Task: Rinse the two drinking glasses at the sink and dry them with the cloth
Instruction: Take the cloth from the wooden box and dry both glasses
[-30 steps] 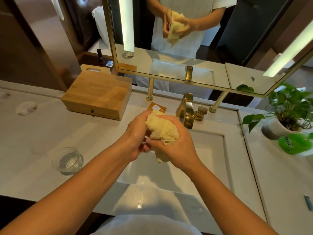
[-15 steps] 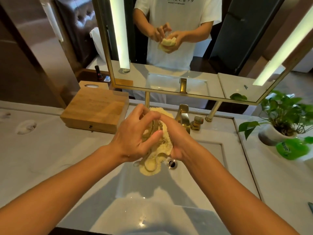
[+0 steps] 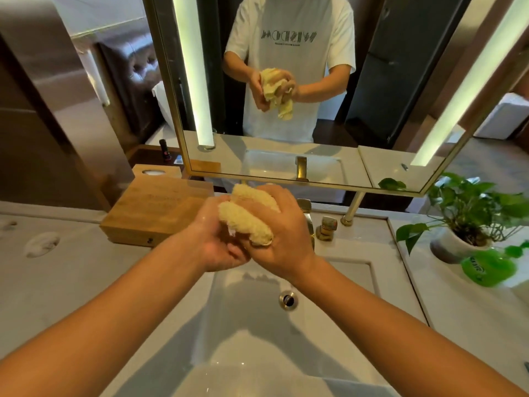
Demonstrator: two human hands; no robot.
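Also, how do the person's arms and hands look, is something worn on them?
The left forearm and right forearm are bare to the frame edge: no sleeves, watch or bracelet. The left hand and right hand wear no gloves, and no ring shows. The mirror shows a white short-sleeved T-shirt with dark lettering on the chest.

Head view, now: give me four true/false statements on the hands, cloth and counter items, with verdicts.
1. The left hand and the right hand both grip the yellow cloth above the sink. True.
2. The potted plant stands left of the sink. False: it stands on the counter to the right of the sink.
3. A wooden box sits on the counter left of the hands. True.
4. The yellow cloth lies flat in the sink. False: it is bunched up in the hands, above the sink.
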